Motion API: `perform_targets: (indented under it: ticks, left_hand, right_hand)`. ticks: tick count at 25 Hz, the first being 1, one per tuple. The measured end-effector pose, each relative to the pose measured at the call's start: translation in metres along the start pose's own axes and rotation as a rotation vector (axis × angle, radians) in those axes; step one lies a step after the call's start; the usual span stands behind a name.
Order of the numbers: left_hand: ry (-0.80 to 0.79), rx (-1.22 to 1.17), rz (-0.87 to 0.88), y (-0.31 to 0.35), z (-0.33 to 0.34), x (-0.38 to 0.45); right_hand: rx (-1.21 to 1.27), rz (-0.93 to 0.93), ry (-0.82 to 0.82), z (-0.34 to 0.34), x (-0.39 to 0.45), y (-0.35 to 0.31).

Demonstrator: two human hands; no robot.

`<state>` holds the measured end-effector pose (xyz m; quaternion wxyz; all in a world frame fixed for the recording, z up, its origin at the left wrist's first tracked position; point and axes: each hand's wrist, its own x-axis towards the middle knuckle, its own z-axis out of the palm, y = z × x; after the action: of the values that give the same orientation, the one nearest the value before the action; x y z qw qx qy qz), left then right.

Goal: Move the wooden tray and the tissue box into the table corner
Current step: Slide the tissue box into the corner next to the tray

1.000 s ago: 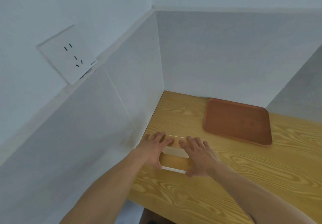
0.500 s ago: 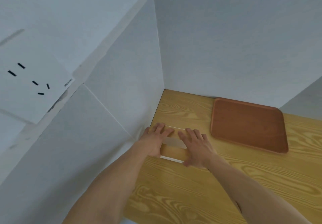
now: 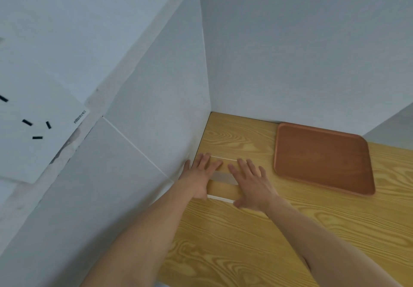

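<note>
The tissue box (image 3: 223, 188), flat with a wood-coloured top and white edges, lies on the wooden table (image 3: 245, 242) against the left wall, a little short of the corner. My left hand (image 3: 199, 177) and my right hand (image 3: 250, 184) lie flat on its top with fingers spread, one on each end, hiding most of it. The reddish-brown wooden tray (image 3: 321, 157) lies empty to the right of my right hand, its far edge near the back wall and apart from the box.
White panels wall in the table on the left (image 3: 156, 119) and at the back (image 3: 301, 63), meeting at the corner. Bare tabletop (image 3: 234, 132) lies between the box and the corner. A white socket plate (image 3: 33, 130) is on the left wall.
Both hands stayed flat on the tissue box, which slid slightly towards the corner. The view shifted closer and to the right; the tray has not moved.
</note>
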<state>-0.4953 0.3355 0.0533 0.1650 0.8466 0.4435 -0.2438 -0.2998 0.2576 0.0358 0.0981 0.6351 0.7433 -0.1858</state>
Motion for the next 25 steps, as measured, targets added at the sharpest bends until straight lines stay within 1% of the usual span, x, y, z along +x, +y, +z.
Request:
perform_targets:
  ticks: [2, 4, 6, 10, 13, 18, 22, 25]
  left_hand:
    - [0.025, -0.043, -0.029, 0.003, 0.012, -0.008]
    - [0.107, -0.111, -0.037, 0.008, 0.032, -0.021]
    - [0.197, -0.142, -0.003, 0.015, 0.056, -0.036]
    - [0.316, -0.115, 0.016, 0.028, 0.100, -0.065]
    - [0.335, -0.096, -0.013, 0.034, 0.110, -0.073]
    - [0.339, -0.103, -0.074, 0.039, 0.103, -0.071]
    - [0.325, -0.101, -0.116, 0.038, 0.084, -0.052]
    - [0.295, -0.082, -0.139, 0.035, 0.057, -0.030]
  right_hand:
    - [-0.007, -0.018, 0.039, 0.006, -0.013, -0.003]
    - [-0.021, -0.046, 0.111, 0.019, -0.034, -0.007]
    - [-0.004, -0.052, 0.186, 0.037, -0.059, -0.010]
    - [0.005, -0.026, 0.206, 0.066, -0.092, -0.015]
    - [-0.007, -0.005, 0.214, 0.068, -0.093, -0.019]
    - [0.014, -0.001, 0.194, 0.062, -0.083, -0.018]
    - [0.018, 0.028, 0.186, 0.043, -0.061, -0.010]
    - [0.022, 0.049, 0.142, 0.028, -0.037, -0.002]
